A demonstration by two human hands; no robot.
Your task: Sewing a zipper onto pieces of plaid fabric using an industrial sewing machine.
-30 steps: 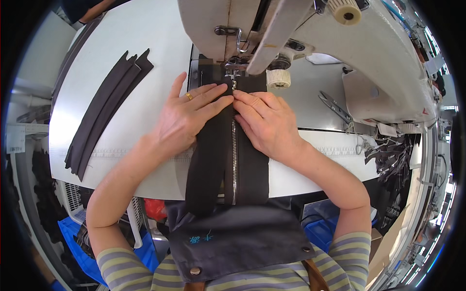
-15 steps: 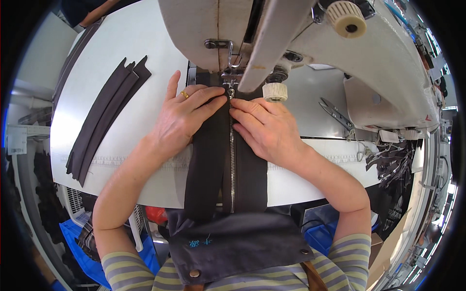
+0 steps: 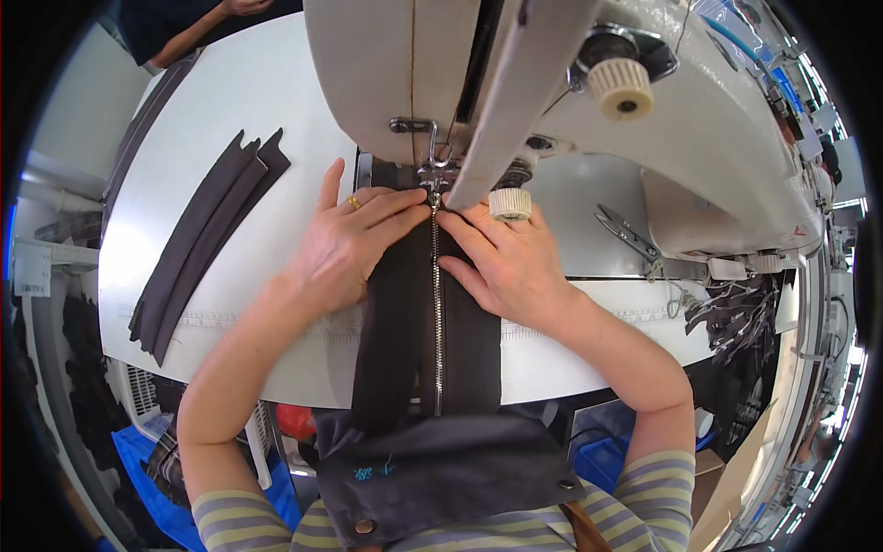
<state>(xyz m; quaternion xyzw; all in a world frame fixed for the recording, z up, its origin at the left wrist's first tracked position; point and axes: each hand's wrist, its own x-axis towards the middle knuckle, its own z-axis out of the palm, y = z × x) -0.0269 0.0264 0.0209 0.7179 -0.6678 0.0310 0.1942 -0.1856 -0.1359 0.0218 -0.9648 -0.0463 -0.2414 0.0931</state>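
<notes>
A dark fabric piece (image 3: 391, 340) with a metal zipper (image 3: 437, 322) lies lengthwise under the presser foot (image 3: 436, 175) of a white sewing machine (image 3: 368, 64). My left hand (image 3: 340, 244) rests on the fabric left of the zipper, two fingers stretched to the zipper's top and the little finger raised; its thumb is hidden. To the right of the zipper, my right hand (image 3: 515, 262) lies flat with index finger and thumb apart at the teeth. Some of its fingers are hidden behind the machine's slanted bar (image 3: 524, 101) and cream knob (image 3: 510, 204).
Several dark fabric strips (image 3: 207, 244) lie on the white table (image 3: 276, 74) at left. Scissors (image 3: 627, 232) are right of the machine's needle area, near a bundle of dark scraps (image 3: 740, 317). Another person's arm (image 3: 198, 32) shows at far left. Blue bins (image 3: 152, 478) stand below.
The right hand's fingers have spread, with the thumb lower and the other fingers farther behind the knob. The left hand stays at the zipper's top. More of the other person's arm shows.
</notes>
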